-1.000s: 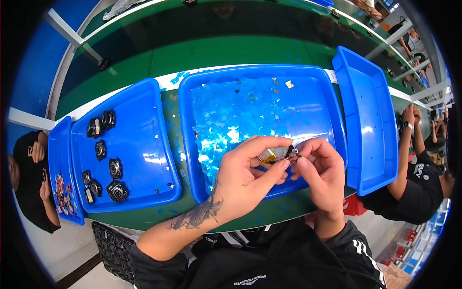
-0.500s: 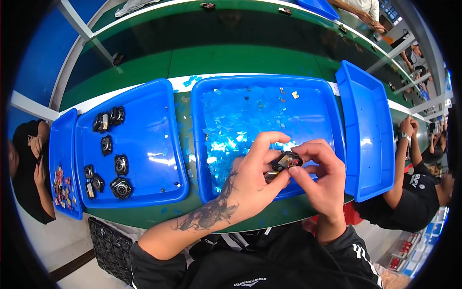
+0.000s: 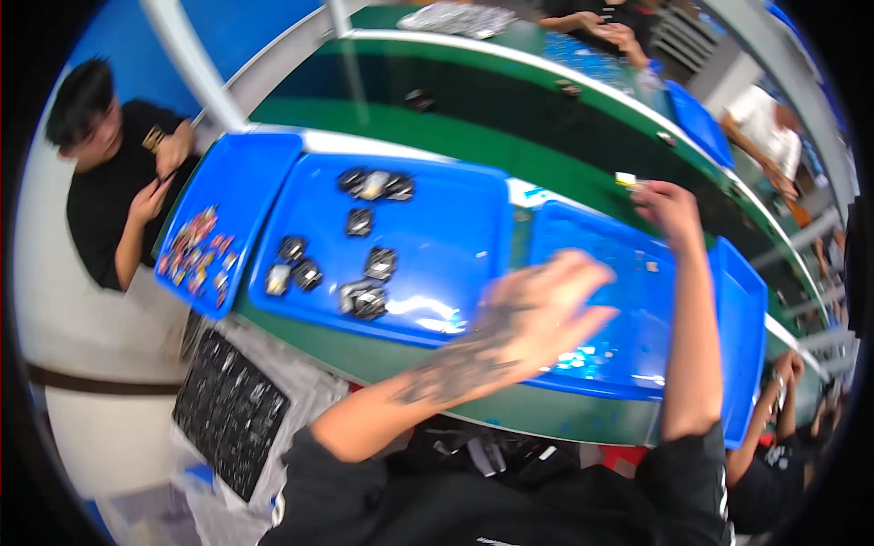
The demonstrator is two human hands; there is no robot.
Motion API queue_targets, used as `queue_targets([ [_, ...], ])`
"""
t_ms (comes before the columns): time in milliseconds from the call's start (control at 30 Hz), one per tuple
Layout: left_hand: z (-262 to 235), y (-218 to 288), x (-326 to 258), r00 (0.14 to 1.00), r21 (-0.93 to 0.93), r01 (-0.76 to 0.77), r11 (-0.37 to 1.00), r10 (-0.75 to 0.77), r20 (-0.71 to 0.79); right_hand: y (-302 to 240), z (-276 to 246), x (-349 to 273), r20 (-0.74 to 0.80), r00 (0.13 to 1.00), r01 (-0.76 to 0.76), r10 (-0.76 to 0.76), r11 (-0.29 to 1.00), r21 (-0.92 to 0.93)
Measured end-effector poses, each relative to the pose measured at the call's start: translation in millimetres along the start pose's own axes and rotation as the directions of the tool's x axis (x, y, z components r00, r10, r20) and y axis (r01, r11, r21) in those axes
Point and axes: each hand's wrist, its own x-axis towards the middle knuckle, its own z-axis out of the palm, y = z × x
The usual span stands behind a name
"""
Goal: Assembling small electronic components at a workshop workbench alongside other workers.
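Small white piece [image 3: 625,179] pinched in right hand [image 3: 669,207]; left hand [image 3: 537,314] open over blue tray [image 3: 628,273].

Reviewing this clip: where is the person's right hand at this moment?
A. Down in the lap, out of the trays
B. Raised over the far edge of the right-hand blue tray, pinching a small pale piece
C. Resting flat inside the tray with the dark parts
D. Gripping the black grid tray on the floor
B. The right hand is stretched out above the far rim of the right-hand blue tray, with a small pale piece at its fingertips.
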Motion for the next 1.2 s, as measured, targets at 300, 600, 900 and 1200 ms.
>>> queue_targets([
  [300, -68.7, -37.0, -67.6, 0.874, 0.437, 0.155, 0.886, 0.083, -0.478, 21.0, -11.6, 42.2, -0.152, 0.950, 0.073, -0.272, 0.667, -0.742],
  [600, -30.6, -39.0, -87.7, 0.789, 0.586, -0.032, 0.810, 0.380, -0.483, -293.4, 39.7, -97.5, 0.334, 0.540, 0.840, -0.773, 0.467, -0.277],
  [900, -30.9, -43.0, -79.2, 0.774, 0.599, 0.004, 0.801, 0.376, -0.509, -408.3, 26.0, 7.7, 0.358, 0.744, 0.474, -0.564, 0.067, -0.878],
  [1200, -37.0, -44.8, -79.9, 0.763, 0.583, 0.022, 0.812, 0.363, -0.535, -417.4, 30.6, 26.9, 0.361, 0.790, 0.510, -0.495, 0.203, -0.836],
])
